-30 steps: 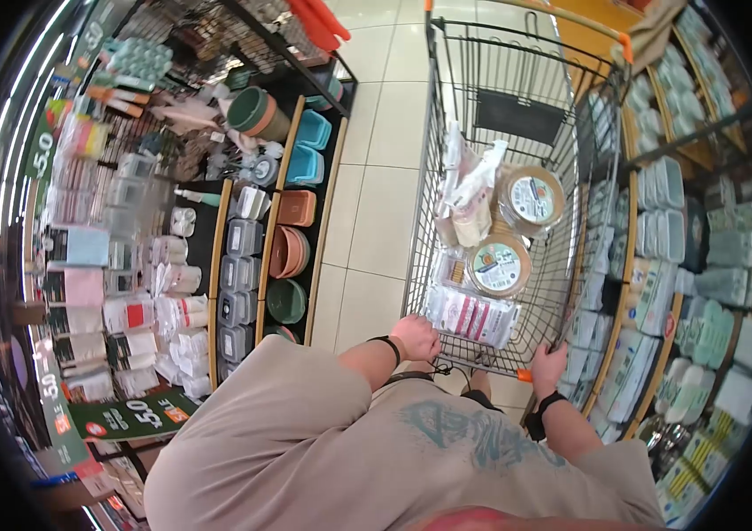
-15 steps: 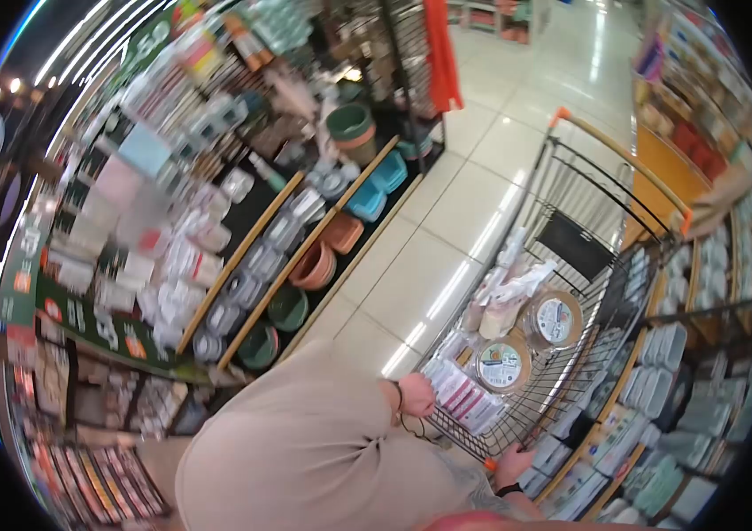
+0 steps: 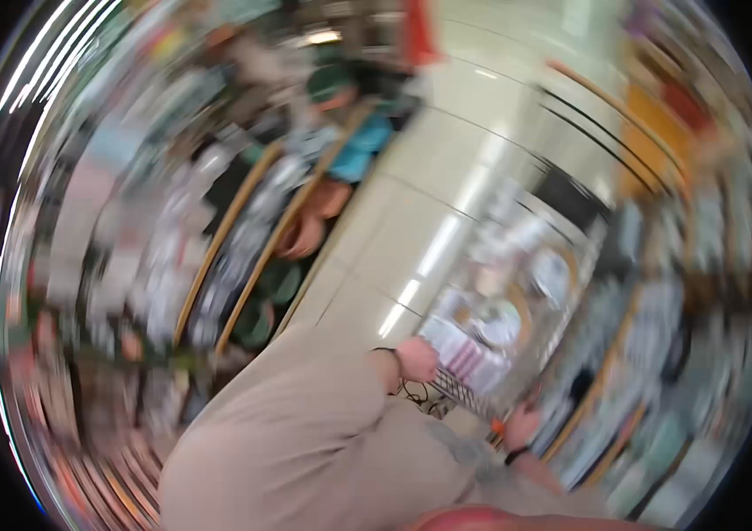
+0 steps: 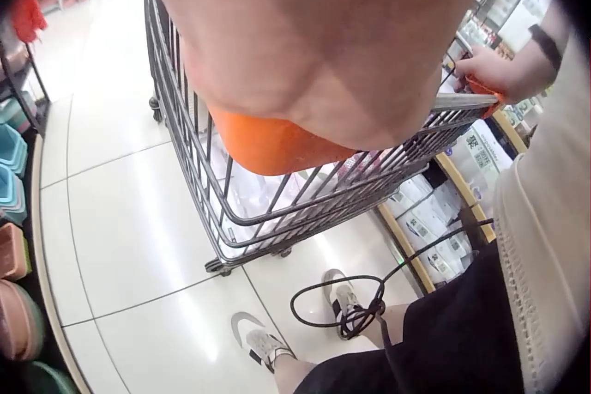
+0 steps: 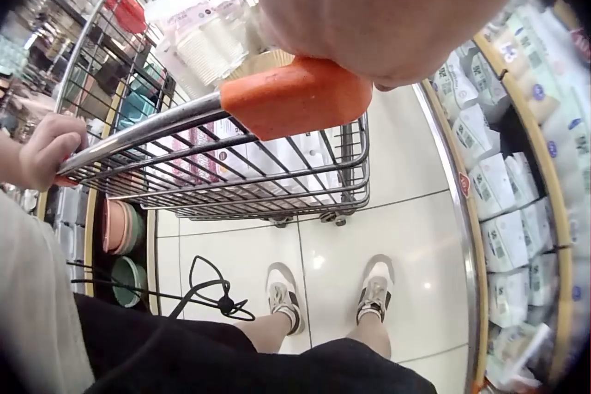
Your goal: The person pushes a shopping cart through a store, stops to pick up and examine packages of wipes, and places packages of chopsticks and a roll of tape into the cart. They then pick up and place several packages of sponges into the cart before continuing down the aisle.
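Observation:
A black wire shopping cart (image 5: 222, 195) stands in front of the person, with orange ends on its metal handle. My left hand (image 3: 418, 358) grips the handle's left end, where an orange cap (image 4: 272, 145) shows beneath it in the left wrist view. At the other end, my right hand (image 5: 397, 15) is curled over the orange grip (image 5: 295, 98). Inside the cart lie a white and pink plastic-wrapped pack (image 3: 464, 354), two round tubs with white labels (image 3: 497, 323), and stacked cups in clear wrap (image 5: 203, 52).
Shelves on the left hold teal and terracotta plastic pots (image 3: 305, 230). White packets fill the shelf on the right (image 5: 494, 191). Pale tiled floor (image 4: 129, 255) runs between them. A looped black cord (image 4: 342, 311) hangs by the person's legs.
The head view has swung, so the cart and aisle now appear slanted, and the picture is blurred. Both hands have kept hold of the cart handle.

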Demonstrator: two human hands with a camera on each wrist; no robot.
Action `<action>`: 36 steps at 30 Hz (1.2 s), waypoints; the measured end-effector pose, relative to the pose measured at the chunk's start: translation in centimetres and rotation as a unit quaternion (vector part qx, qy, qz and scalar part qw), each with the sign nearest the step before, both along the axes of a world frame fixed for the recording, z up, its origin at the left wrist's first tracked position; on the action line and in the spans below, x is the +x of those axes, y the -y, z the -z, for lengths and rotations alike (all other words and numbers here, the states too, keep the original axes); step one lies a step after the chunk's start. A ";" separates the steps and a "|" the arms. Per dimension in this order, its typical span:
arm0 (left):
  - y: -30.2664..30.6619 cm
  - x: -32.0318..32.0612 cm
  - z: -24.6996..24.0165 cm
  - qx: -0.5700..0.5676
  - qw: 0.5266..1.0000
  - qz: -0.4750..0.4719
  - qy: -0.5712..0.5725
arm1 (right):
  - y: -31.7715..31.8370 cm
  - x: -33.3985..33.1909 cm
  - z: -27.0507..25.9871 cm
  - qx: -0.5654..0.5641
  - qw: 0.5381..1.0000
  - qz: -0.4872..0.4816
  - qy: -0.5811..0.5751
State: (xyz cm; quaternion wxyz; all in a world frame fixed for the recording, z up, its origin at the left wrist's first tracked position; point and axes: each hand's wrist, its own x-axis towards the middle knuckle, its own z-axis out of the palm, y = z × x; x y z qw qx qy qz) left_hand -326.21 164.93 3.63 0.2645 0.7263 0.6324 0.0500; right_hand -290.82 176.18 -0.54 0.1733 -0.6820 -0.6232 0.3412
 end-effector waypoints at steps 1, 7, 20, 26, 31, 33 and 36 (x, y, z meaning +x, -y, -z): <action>-0.3 -1.0 -0.2 -0.075 0.997 0.010 -0.006 | -0.4 -0.9 -0.4 -0.025 0.999 0.025 0.012; -2.9 -0.3 -1.0 -0.094 0.985 0.060 -0.129 | -2.1 -3.4 -4.6 -0.120 0.978 0.110 0.128; -1.5 -0.3 0.1 0.076 0.981 0.122 -0.134 | -1.5 -2.8 -5.2 -0.106 0.985 0.113 0.075; -1.9 0.4 0.1 0.047 0.982 0.126 -0.136 | -1.1 -2.1 -3.2 -0.055 0.988 0.127 0.064; -2.0 1.0 -0.2 0.020 0.979 0.142 -0.148 | -1.1 -1.8 -4.1 -0.033 0.989 0.124 0.074; -1.8 1.3 0.0 0.024 0.978 0.144 -0.151 | -1.4 -1.5 -3.2 -0.025 0.990 0.119 0.074; -1.8 2.0 0.1 0.016 0.977 0.146 -0.156 | -1.6 -0.8 -3.5 -0.018 0.990 0.115 0.076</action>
